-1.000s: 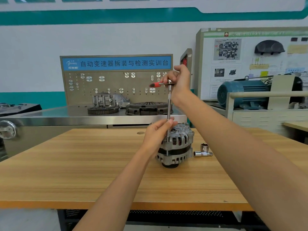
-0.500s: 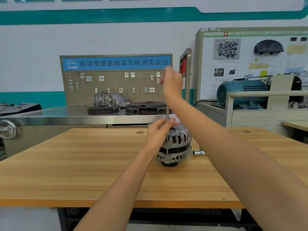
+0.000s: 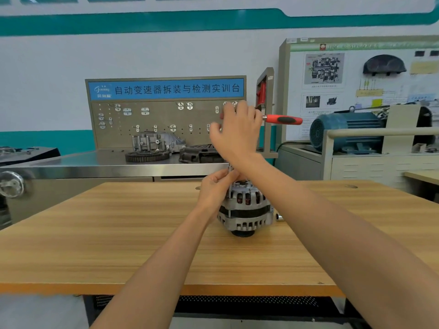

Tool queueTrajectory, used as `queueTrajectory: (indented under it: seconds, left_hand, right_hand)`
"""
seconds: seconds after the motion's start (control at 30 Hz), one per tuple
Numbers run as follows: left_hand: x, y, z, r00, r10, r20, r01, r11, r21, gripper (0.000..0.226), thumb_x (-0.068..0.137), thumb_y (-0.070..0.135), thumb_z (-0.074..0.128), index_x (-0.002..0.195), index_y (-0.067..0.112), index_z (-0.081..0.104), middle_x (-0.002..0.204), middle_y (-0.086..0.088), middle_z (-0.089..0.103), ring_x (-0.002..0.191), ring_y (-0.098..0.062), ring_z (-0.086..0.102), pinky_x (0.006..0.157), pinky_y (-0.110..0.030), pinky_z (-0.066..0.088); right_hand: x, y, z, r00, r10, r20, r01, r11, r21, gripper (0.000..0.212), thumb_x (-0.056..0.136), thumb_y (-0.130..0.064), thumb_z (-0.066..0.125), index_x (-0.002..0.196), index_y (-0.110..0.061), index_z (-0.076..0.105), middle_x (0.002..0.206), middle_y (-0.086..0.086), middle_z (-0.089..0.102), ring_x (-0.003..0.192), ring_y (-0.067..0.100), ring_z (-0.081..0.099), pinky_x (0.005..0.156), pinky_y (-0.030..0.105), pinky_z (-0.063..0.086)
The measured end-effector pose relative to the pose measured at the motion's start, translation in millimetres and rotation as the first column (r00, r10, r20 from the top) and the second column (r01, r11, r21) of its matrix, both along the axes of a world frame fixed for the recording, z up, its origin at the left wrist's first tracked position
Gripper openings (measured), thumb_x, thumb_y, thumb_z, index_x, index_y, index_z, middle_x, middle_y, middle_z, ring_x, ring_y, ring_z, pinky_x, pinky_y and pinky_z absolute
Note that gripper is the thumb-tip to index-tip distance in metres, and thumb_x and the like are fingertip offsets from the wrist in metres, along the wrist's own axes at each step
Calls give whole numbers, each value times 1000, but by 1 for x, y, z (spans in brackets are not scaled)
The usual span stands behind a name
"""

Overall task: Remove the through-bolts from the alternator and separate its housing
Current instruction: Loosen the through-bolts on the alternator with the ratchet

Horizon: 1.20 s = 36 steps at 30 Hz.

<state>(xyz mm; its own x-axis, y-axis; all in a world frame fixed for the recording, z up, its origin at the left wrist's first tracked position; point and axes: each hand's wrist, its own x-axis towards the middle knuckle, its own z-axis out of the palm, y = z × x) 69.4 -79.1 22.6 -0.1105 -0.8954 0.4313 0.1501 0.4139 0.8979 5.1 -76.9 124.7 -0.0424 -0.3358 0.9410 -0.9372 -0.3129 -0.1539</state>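
The alternator (image 3: 244, 207) stands on the tabletop (image 3: 118, 245), near its far edge. The left hand (image 3: 217, 186) is against its upper left side; the right hand (image 3: 237, 134) is above it, with the ratchet handle (image 3: 282, 119) sticking out to the right. A socket (image 3: 279, 217) lies just right of the alternator. Behind the tabletop stands a steel bench (image 3: 95, 162) carrying a gear ring (image 3: 147, 156).

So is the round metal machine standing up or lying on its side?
Standing up. The alternator sits on its dark pulley end on the wooden table, slotted housing around the sides, and the tool shaft comes straight down into its top.
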Motion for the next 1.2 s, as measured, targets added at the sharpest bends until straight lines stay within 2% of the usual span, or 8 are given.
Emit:
queueTrajectory:
  seconds: [0.3,0.47,0.57,0.7,0.87,0.93,1.03,1.2]
  left_hand:
    - [3,4,3,992,-122,35,121,993,11,17,98,25,50,104,25,66,105,4,73,111,-4,60,103,-26,39]
    - [1,1,1,998,-57,-10,57,998,-5,16,92,23,60,101,17,72,107,-4,73,111,-15,64,109,-39,40]
    - [-1,-1,-2,998,-36,-46,36,999,0,16,92,23,61,100,15,72,106,-7,73,109,-19,65,107,-44,41]
    - [-1,2,0,996,-78,-34,77,997,-8,15,93,25,58,100,20,71,107,1,73,113,-12,62,111,-39,36]
    - [2,1,1,990,-144,-5,144,989,10,15,95,20,55,103,26,66,109,5,72,111,-4,61,104,-26,40]
    - [3,1,1,989,-146,-6,146,989,19,15,95,19,56,103,24,66,106,4,73,109,-5,63,102,-26,42]
    - [0,0,-1,995,-93,-35,93,996,5,14,92,19,60,101,17,71,105,-3,74,108,-14,65,106,-36,43]
    - [-5,1,-4,999,-4,-44,4,1000,-1,14,91,23,64,96,14,73,102,-9,73,109,-26,64,106,-49,42]
  right_hand:
    - [-11,4,36,11,584,812,-897,365,-250,43,96,-15,33,54,-11,39,56,8,41,56,14,49,75,30,45]
    - [-5,0,10,974,203,104,-216,968,128,18,91,-23,43,82,-11,52,79,0,49,75,15,45,75,27,35]
    - [2,-1,0,935,-278,-221,285,958,3,33,85,-31,43,105,-7,51,100,8,50,93,25,46,89,37,33]
    - [0,0,18,926,316,205,-345,930,125,32,93,-26,42,64,-15,44,69,-4,44,71,14,41,76,29,33]
    - [-11,-1,35,121,608,784,-923,359,-136,43,98,-15,30,89,10,64,42,-5,42,59,15,46,76,32,40]
    - [-10,0,34,256,623,739,-907,420,-41,36,96,-14,33,83,2,62,51,-4,48,64,14,47,84,37,41]
    - [-4,-4,13,949,298,103,-313,929,197,15,90,-22,44,86,-10,52,81,-1,50,79,16,46,85,36,36]
    - [3,-6,-1,951,-214,-222,220,976,0,29,83,-32,47,100,-8,51,97,6,48,89,22,42,87,38,30]
